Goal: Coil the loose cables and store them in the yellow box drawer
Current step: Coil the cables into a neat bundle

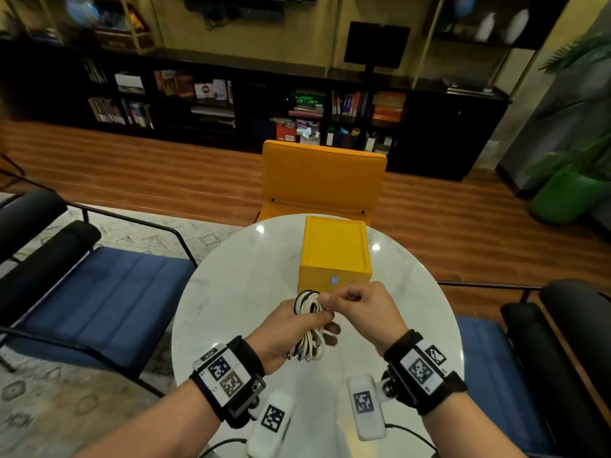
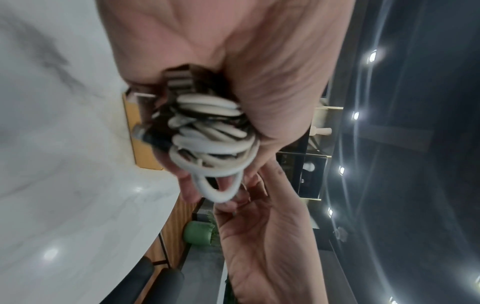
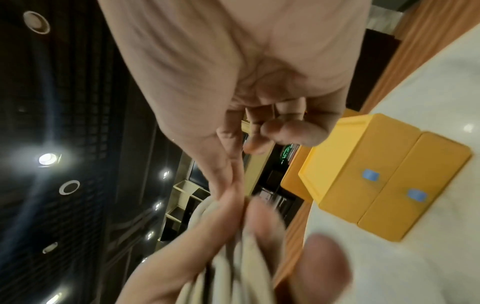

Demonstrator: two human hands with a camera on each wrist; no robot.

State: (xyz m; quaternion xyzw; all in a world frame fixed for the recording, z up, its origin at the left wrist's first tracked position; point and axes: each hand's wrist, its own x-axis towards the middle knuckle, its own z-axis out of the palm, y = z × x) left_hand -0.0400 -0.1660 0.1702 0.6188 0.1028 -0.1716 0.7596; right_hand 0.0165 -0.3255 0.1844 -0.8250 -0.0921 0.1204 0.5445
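Here, both hands are held together above the round white table (image 1: 231, 285), at about 6 o'clock from the yellow box (image 1: 334, 256). The left hand (image 1: 284, 328) is wrapped round a bundle of coiled cables (image 1: 309, 320), white strands mixed with black, with loops sticking out above and below the fist. The right hand (image 1: 360, 312) sits at 3 o'clock of the bundle, its thumb and forefinger pinched at the top loops; whether a strand lies between them I cannot tell. The box stands at the table's 12 o'clock side, its two drawer fronts (image 3: 394, 185) closed flush, each with a small blue tab. Behind the box, a yellow chair (image 1: 322, 175) stands at 12 o'clock.
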